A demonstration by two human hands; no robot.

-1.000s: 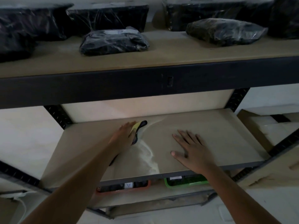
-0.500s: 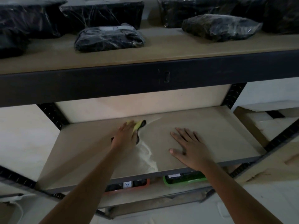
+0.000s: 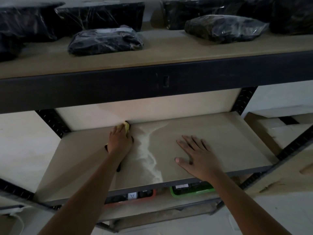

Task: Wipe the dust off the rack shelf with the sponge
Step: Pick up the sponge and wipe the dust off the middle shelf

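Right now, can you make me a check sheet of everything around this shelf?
Surface: rack shelf is bare board with a pale dust streak running front to back between the hands.
Job's things: yellow sponge at the back edge, under the left hand.
Clutter: black wrapped bundles on the shelf above; a green tray and an orange tray below.
Grips: left hand presses the sponge; whether its fingers curl round it is unclear. Right hand lies flat on the shelf, fingers spread.
Cables: white cable at lower left.
Surroundings: pale wall, cardboard box at right.
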